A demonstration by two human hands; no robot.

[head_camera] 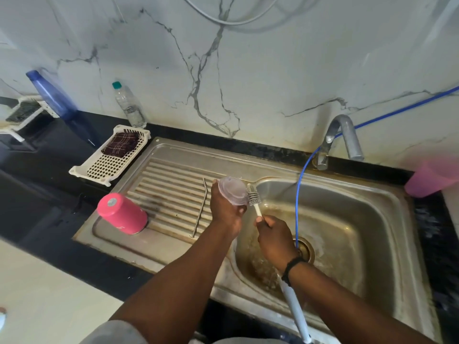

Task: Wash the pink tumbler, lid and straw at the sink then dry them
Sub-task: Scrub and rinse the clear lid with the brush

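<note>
My left hand (224,207) holds the clear round lid (232,190) tilted over the left rim of the sink basin (372,234). My right hand (274,238) grips the white handle of a bottle brush (253,196), and its bristles press against the lid's right edge. The pink tumbler (123,214) stands upside down on the ribbed steel drainboard (169,187) to the left. The metal straw (200,208) lies lengthwise on the drainboard between the tumbler and my left hand.
A steel tap (344,140) stands behind the basin, with a blue hose (298,194) running down to the drain. A pink cup (432,178) sits at the right. A white basket (109,165) with a dark cloth, a water bottle (129,105) and a blue bottle (53,95) are at the left.
</note>
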